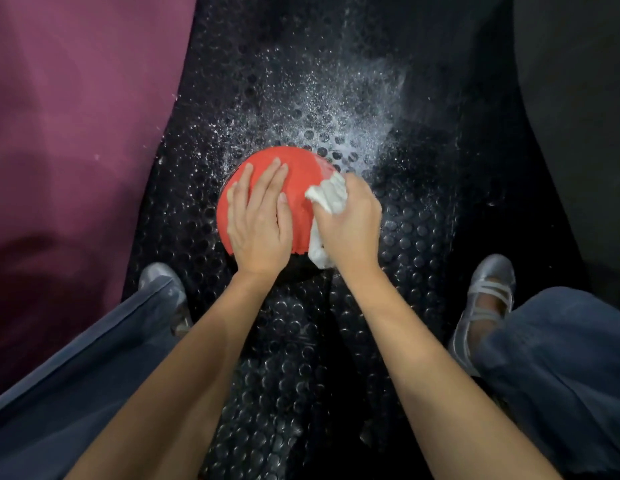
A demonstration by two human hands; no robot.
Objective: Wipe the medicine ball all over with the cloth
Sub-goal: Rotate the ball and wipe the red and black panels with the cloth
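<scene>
A red medicine ball (299,183) with a black lower part rests on the black studded floor mat between my feet. My left hand (258,220) lies flat on the ball's top left, fingers spread and pointing away from me. My right hand (351,221) is closed around a crumpled white cloth (329,199) and presses it against the ball's right side. Part of the cloth hangs below my palm at the ball's lower right. A white smear shows on the ball just above the cloth.
The black studded mat (301,341) is dusted with white powder (336,116) beyond the ball. A purple surface (76,116) fills the left side. My grey shoes (485,299) and blue trouser legs flank the ball on both sides.
</scene>
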